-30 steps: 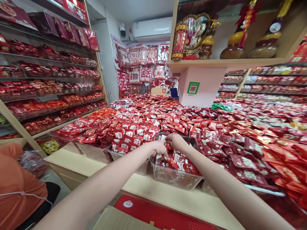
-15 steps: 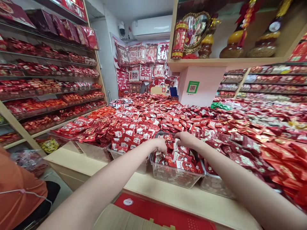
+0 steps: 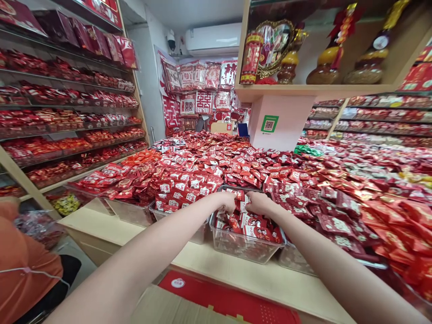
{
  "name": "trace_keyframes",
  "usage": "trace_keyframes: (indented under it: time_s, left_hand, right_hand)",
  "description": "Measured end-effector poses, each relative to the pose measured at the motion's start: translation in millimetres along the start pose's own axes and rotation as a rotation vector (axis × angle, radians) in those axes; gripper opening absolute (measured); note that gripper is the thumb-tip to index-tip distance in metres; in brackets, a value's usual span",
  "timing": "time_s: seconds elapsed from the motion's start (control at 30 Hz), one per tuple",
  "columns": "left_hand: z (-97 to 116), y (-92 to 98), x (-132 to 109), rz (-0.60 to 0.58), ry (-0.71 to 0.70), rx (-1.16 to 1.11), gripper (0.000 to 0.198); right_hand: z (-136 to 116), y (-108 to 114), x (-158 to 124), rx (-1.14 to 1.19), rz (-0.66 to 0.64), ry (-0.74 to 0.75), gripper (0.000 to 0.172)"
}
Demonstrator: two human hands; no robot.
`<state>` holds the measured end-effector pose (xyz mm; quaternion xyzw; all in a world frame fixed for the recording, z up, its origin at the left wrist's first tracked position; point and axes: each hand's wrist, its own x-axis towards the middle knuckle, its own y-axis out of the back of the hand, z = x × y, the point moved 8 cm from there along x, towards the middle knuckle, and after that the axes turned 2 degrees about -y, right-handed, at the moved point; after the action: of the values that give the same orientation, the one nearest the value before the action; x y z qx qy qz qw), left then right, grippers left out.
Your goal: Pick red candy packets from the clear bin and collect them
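Note:
Both my hands reach into a clear plastic bin (image 3: 245, 247) filled with small red-and-white printed packets (image 3: 257, 221). On the bin's left side, my left hand (image 3: 227, 202) is closed, its fingers bent down and pinching at a red packet (image 3: 233, 220). Close by on the right, my right hand (image 3: 259, 203) is also closed, with curled fingers against a packet (image 3: 244, 205) near the middle of the bin. Fingertips of both hands are partly hidden among the packets. A small gap separates the two hands.
Neighbouring bins (image 3: 133, 211) of red packets stand along the pale counter edge (image 3: 192, 258). Overhead at right is a display shelf (image 3: 303, 90) with gourd-shaped bottles. A person in orange (image 3: 27, 265) is at lower left, beside stocked shelves (image 3: 67, 108). A red box (image 3: 222, 294) lies below.
My right hand has lowered slightly and its fingers are now more curled against the packets. My left hand stays nearly in place. The view has shifted a little.

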<state>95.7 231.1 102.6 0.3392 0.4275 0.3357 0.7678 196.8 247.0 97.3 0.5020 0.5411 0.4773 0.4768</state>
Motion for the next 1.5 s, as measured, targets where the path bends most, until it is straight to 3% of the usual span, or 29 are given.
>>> trace_keyframes:
  time_s: [0.17,0.33,0.4,0.53,0.7,0.8,1.03,1.17,1.3,1.5]
  left_hand:
    - [5.0,10.1,-15.3,0.058,-0.054,-0.076,0.076]
    - [-0.8,7.1,-71.6,0.186,-0.290,-0.304,0.073]
    - [-8.2,-12.0,-100.2,0.155,-0.380,-0.538,0.058]
    - [-26.6,-78.8,-135.1,-0.048,-0.355,-0.779,0.047]
    - [-54.2,-142.7,-127.0,-0.171,-0.251,-1.125,0.051]
    - [-68.6,-163.5,-116.8,-0.226,-0.183,-1.177,0.054]
    - [-81.7,-181.9,-111.1,-0.276,-0.088,-1.118,0.058]
    - [-86.4,-191.3,-105.9,-0.333,-0.094,-1.106,0.062]
    - [-88.9,-196.5,-102.6,-0.397,-0.096,-1.117,0.068]
    - [-90.3,-195.9,-100.9,-0.390,-0.080,-1.041,0.068]
  right_hand:
    - [-7.7,-1.2,0.1,-0.041,-0.066,0.109,0.047]
    - [0.6,-0.3,2.8,0.000,-0.053,0.078,0.043]
    - [-2.2,1.3,5.5,0.063,0.025,0.113,0.047]
    - [-6.9,0.1,12.9,0.126,0.122,0.098,0.044]
    - [-9.9,6.4,21.0,0.157,0.150,0.011,0.028]
    - [-10.8,12.9,25.0,0.167,0.186,-0.005,0.018]
    - [-32.3,9.5,30.7,0.183,0.174,0.186,0.035]
    - [-34.2,7.4,41.9,0.118,0.110,0.189,0.025]
    - [-30.0,14.2,54.7,0.221,0.106,0.183,0.020]
    - [-42.9,10.8,53.1,0.144,0.117,0.196,0.015]
